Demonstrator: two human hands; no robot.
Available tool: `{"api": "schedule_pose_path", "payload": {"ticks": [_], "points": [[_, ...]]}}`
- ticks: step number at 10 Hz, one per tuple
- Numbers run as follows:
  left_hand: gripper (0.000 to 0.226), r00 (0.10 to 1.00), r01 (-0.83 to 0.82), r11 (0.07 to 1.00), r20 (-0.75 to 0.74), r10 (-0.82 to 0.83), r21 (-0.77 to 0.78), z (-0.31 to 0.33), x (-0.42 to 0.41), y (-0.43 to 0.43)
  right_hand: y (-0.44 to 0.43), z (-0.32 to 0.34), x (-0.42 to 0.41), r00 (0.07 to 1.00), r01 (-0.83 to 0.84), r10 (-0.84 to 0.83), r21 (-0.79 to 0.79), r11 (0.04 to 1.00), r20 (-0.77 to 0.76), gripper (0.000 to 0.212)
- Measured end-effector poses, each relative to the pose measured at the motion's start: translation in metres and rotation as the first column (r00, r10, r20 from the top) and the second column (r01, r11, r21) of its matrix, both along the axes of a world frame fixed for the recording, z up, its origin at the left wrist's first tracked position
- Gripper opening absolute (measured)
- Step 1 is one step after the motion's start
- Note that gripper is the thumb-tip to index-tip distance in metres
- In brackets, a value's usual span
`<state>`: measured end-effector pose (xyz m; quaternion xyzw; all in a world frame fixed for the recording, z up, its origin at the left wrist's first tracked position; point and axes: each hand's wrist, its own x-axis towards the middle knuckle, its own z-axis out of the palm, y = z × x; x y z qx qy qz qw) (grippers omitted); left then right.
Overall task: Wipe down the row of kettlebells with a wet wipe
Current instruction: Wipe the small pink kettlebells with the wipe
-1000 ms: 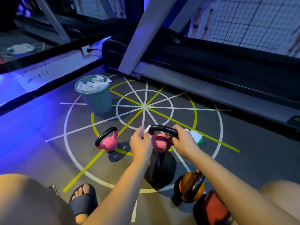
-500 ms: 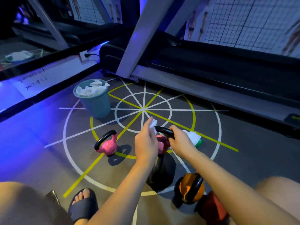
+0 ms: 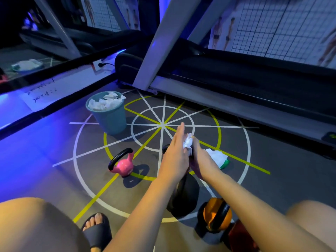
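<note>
A teal bin point(image 3: 111, 122) full of crumpled white paper point(image 3: 105, 104) stands near a treadmill point(image 3: 236, 79) on the line-marked floor point(image 3: 54, 179)

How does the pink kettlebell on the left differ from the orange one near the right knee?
The pink kettlebell looks smaller than the orange kettlebell. The pink one stands alone on the yellow ring; the orange one sits close between the black kettlebell and red kettlebell. Both have black handles.

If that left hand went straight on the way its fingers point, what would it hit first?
Nothing close: the left hand points across the taped floor star toward the grey treadmill side rail, likely the first thing in line, though depth is unclear.
</note>
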<state>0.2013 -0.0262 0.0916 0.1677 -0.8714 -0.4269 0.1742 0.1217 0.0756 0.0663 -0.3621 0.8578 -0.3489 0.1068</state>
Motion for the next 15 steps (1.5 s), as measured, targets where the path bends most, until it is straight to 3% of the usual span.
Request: {"api": "schedule_pose_path", "payload": {"ticks": [1,2,3,4,5,6,8,9,10,11,12,13,14,15], "points": [[0.08,1.0,-0.016,1.0,-0.007,0.016,0.022,-0.002,0.003,-0.011,-0.003,-0.003,0.001,0.997,-0.042,0.044,0.041,0.998,-0.061,0.064],[0.082,0.996,-0.073,0.991,-0.045,0.078,0.111,-0.003,0.005,-0.015,-0.001,-0.003,0.005,0.966,-0.127,0.132,0.035,0.991,-0.22,0.031],[0.09,0.995,0.03,0.983,-0.095,-0.013,0.181,-0.008,0.007,-0.019,0.001,-0.012,-0.002,0.947,-0.187,0.176,-0.016,0.982,-0.268,0.036],[0.088,0.99,0.096,0.989,-0.111,-0.084,0.11,-0.007,0.012,-0.027,0.006,-0.023,-0.006,0.973,-0.143,0.141,0.001,0.99,-0.185,0.042],[0.058,0.998,0.032,0.994,-0.058,-0.027,0.101,-0.011,0.016,-0.045,0.005,-0.024,-0.009,0.967,-0.09,0.105,0.074,0.993,-0.234,0.037],[0.027,0.98,0.166,0.985,0.103,-0.17,0.046,-0.019,0.017,-0.053,0.005,-0.019,-0.003,0.997,-0.044,0.042,-0.032,0.999,-0.065,0.053],[0.055,0.959,0.215,0.97,0.213,-0.188,-0.11,-0.023,0.021,-0.047,0.019,-0.014,-0.012,0.992,-0.094,0.084,-0.112,0.989,-0.095,0.038],[0.058,0.951,0.214,0.973,0.247,-0.188,-0.084,-0.02,0.021,-0.042,0.03,-0.006,-0.016,0.989,-0.143,0.142,-0.02,0.99,-0.03,0.042],[0.049,0.947,0.19,0.98,0.274,-0.168,-0.056,-0.015,0.019,-0.04,0.033,-0.001,-0.012,0.992,-0.122,0.12,-0.062,0.991,-0.032,0.044],[0.041,0.947,0.17,0.983,0.288,-0.145,-0.065,-0.014,0.016,-0.039,0.028,-0.007,-0.008,0.988,0.011,-0.045,-0.221,0.975,-0.146,0.031],[0.038,0.946,0.173,0.981,0.292,-0.139,-0.093,-0.013,0.013,-0.035,0.023,-0.009,-0.002,0.978,0.115,-0.166,-0.333,0.936,-0.126,0.018],[0.036,0.945,0.175,0.978,0.297,-0.134,-0.115,-0.012,0.01,-0.034,0.025,-0.012,-0.001,0.946,0.325,-0.313,-0.294,0.899,0.09,0.026],[0.036,0.945,0.146,0.986,0.305,-0.115,-0.08,-0.014,0.009,-0.038,0.026,-0.03,-0.001,0.851,0.447,-0.357,-0.175,0.877,0.385,0.041],[0.038,0.948,0.12,0.991,0.304,-0.095,-0.064,-0.017,0.009,-0.042,0.025,-0.025,0.002,0.858,0.436,-0.342,-0.193,0.879,0.384,0.039]]}}
